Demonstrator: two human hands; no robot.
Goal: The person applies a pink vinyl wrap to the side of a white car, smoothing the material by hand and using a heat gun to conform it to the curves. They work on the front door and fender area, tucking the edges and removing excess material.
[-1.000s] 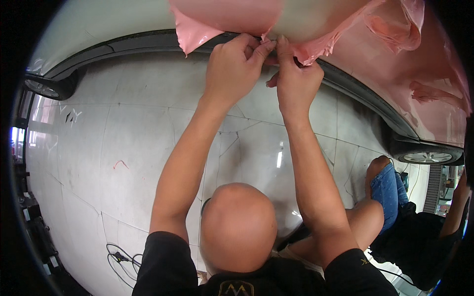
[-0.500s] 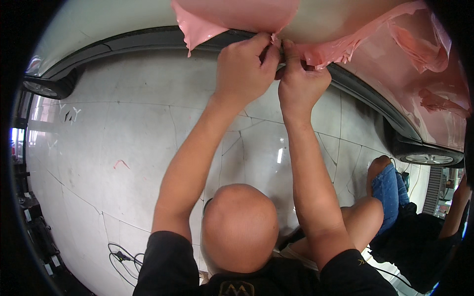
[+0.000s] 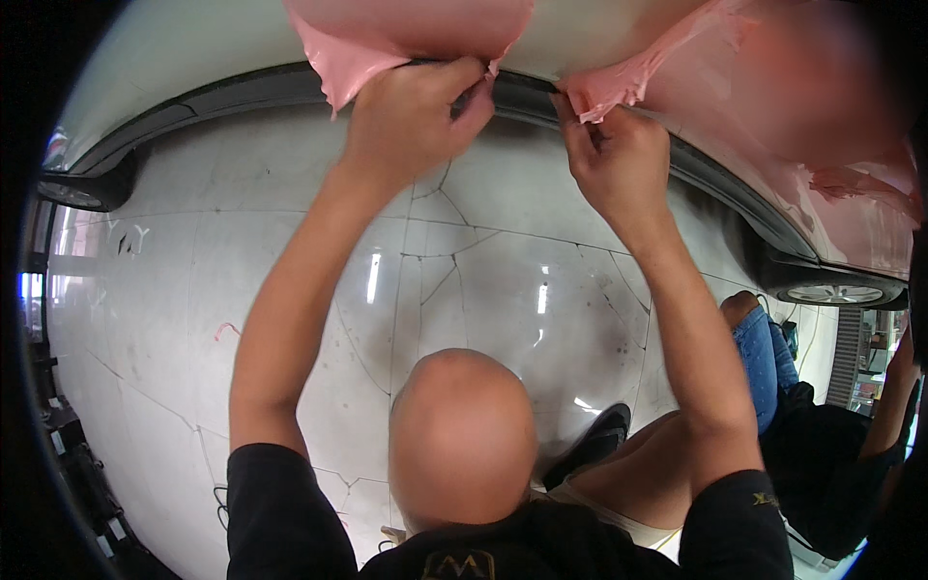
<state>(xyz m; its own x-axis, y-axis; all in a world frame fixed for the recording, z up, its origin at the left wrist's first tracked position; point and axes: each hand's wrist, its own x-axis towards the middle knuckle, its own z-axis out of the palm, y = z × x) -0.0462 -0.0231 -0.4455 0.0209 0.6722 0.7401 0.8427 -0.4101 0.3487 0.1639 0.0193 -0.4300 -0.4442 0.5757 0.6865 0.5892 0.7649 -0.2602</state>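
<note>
Far to the left of your left hand stood a car wheel point(image 3: 72, 193), with a pink scrap point(image 3: 227, 331) on the floor point(image 3: 464, 222) below and left of that hand. The left pink sheet point(image 3: 416, 24) hung above your left hand point(image 3: 411, 121), one pointed corner drooping beside it, and its upper part ran out of view. That hand was closed to a pinch, thumb and forefinger nearly together at the sheet's lower right corner, the other fingers curled out of sight. Between your hands, well apart from each other, lay bare pale car body point(image 3: 580, 39), with the dark sill point(image 3: 527, 97) just beneath. Your right hand point(image 3: 628, 159) was pinched just as narrowly at the lower left tip of the right pink sheet point(image 3: 619, 85), whose gathered edge rose up and right from the fingers; how much it gripped was hidden. A steady, even pull from both hands, kept low along the sill, seemed the sound way, since such thin, stretchy stuff looked likely to tear or stick to itself if jerked. Farther right of that hand were a crumpled pink fold point(image 3: 860, 186), another wheel point(image 3: 836, 293) and, below it, a co-worker's jeans point(image 3: 759, 353).
</note>
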